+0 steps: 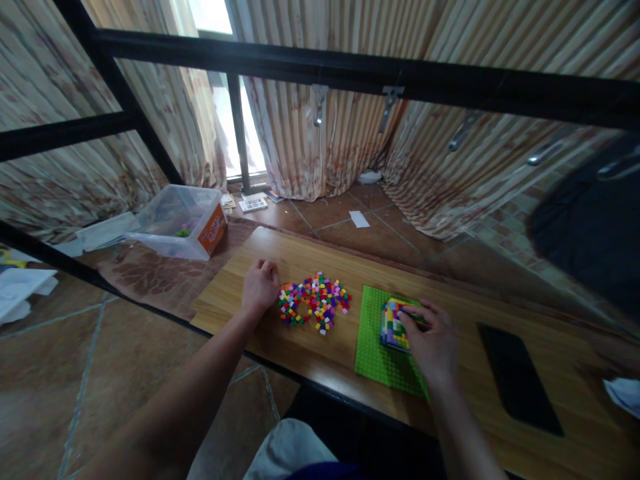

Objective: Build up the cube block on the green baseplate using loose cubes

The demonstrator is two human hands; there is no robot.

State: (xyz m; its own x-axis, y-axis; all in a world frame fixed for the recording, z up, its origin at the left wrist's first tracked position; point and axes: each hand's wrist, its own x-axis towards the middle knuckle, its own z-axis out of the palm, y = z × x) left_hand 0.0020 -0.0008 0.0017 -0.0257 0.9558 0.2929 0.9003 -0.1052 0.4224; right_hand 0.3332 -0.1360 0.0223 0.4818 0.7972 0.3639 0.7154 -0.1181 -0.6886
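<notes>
My left hand (261, 285) rests at the left edge of a loose pile of small coloured toy bricks (323, 300), its fingers curled in; whatever they may hold is hidden. Over on the right, a green studded baseplate (370, 333) lies on the wooden table. A block-shaped build of multicoloured toy bricks (393, 327) stands on that plate. My right hand (434, 340) reaches over the build from the right, thumb and fingertips closed together at its top. Its fingers cover the build's right part, and anything pinched between them is too small to make out.
A black phone-like slab (520, 377) lies right of the baseplate on the wooden table (290, 253). A clear plastic bin (175, 220) stands on the floor mat beyond the table's left end. A black metal bar (320, 57) crosses above. White paper (625, 393) sits at far right.
</notes>
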